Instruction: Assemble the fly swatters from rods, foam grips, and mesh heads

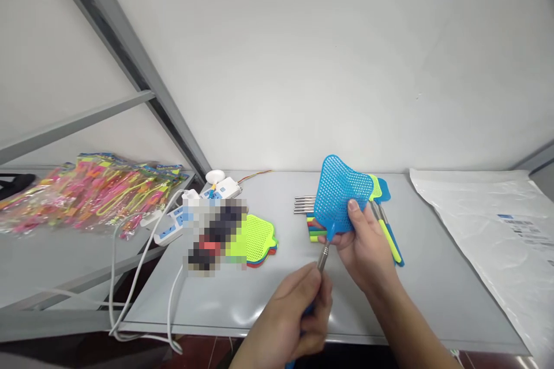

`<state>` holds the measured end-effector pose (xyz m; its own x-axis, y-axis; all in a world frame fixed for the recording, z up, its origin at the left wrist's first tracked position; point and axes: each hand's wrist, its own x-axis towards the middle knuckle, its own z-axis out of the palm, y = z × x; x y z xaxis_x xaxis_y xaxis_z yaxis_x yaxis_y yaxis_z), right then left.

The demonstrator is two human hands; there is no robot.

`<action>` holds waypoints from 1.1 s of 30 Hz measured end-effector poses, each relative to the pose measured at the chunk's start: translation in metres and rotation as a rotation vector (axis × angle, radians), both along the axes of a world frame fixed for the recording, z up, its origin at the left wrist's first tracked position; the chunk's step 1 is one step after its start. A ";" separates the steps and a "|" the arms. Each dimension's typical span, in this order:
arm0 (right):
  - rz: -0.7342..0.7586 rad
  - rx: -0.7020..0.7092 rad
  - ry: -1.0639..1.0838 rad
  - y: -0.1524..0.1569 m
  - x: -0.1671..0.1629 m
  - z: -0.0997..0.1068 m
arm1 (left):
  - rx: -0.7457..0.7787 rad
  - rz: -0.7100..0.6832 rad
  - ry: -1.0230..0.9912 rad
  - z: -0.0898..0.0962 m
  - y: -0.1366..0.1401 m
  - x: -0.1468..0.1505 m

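Note:
My right hand (pixel 361 236) pinches a blue perforated fly swatter head (pixel 340 193), thumb on its front face. Below it, my left hand (pixel 298 305) is wrapped round the metal rod and blue grip of the handle (pixel 322 259); rod and head meet at the neck. Behind my right hand lie two finished-looking fly swatters, one with a yellow-green grip (pixel 390 241), one with a blue grip (pixel 400 253). Several metal rods (pixel 303 204) with coloured grips (pixel 317 233) sit partly hidden behind the blue head. To the left is a stack of loose swatter heads (pixel 257 237), yellow-green on top.
A blurred dark object (pixel 220 236) overlaps the stack's left side. Power strips (pixel 173 225) with white cables (pixel 141 265) lie at the table's left. Bagged colourful items (pixel 104 193) fill the left shelf. A white plastic mailer (pixel 485 219) covers the right side; a wall (pixel 346 57) stands behind.

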<state>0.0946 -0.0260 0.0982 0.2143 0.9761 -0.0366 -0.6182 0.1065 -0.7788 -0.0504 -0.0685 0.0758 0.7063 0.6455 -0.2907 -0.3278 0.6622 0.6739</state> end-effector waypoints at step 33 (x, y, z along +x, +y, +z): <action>0.114 0.006 -0.067 -0.003 0.016 -0.013 | 0.405 0.051 0.419 0.016 0.015 0.008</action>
